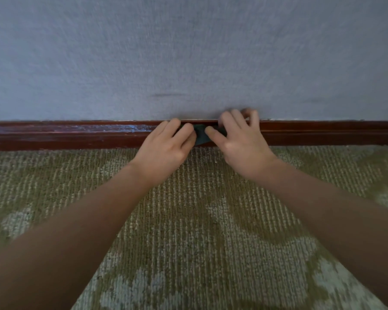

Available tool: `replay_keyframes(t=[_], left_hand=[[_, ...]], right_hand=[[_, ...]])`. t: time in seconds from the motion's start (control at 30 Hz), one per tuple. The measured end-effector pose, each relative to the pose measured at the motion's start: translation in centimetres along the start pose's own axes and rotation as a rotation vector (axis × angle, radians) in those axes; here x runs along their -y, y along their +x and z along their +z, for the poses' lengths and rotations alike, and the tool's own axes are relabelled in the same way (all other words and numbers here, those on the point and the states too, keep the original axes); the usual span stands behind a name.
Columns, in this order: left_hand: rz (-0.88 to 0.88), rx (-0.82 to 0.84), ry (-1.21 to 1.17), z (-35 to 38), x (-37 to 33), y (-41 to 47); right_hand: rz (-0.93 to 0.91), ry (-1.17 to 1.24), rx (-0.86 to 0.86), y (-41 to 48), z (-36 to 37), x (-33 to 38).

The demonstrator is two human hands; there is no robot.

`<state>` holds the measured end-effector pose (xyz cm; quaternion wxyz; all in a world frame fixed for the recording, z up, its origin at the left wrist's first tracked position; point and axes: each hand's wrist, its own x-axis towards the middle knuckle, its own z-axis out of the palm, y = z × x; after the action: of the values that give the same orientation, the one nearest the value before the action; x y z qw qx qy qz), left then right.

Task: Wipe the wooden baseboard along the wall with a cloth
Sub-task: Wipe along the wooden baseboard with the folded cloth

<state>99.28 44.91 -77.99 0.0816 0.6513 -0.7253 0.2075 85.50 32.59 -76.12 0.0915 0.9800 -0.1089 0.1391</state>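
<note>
A dark reddish-brown wooden baseboard (76, 135) runs across the whole view where the wall meets the carpet. A small dark teal cloth (201, 136) is pressed against it near the middle. My left hand (166, 148) grips the cloth's left side with curled fingers. My right hand (240, 142) holds its right side, thumb on the cloth and fingers spread up over the baseboard's top edge onto the wall. Most of the cloth is hidden under both hands. A wet-looking bluish sheen (121, 127) shows on the baseboard left of the hands.
A pale blue-grey textured wall (188, 52) fills the upper half, with a faint dark scuff (166, 95) above the hands. Ribbed olive-and-cream patterned carpet (199, 220) covers the floor up to the baseboard.
</note>
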Motion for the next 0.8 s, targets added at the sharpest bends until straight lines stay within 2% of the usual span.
replay_keyframes(t=[0.13,0.47,0.63,0.8], left_hand=[[0.01,-0.02,0.019,0.3,-0.7,0.8],[0.084,0.01,0.05,0.2,-0.4,1.4],[0.017,0.047,0.025,-0.4,0.4,0.0],[0.018,0.061,0.014,-0.9,0.4,0.0]], right_hand=[[-0.06,-0.019,0.004,-0.6,-0.1,-1.4],[0.145,0.134,0.023,-1.7,1.1,-0.6],[0.146,0.185,0.008,-0.5,1.8,1.0],[0.22,0.221,0.035,-0.4,1.5,1.6]])
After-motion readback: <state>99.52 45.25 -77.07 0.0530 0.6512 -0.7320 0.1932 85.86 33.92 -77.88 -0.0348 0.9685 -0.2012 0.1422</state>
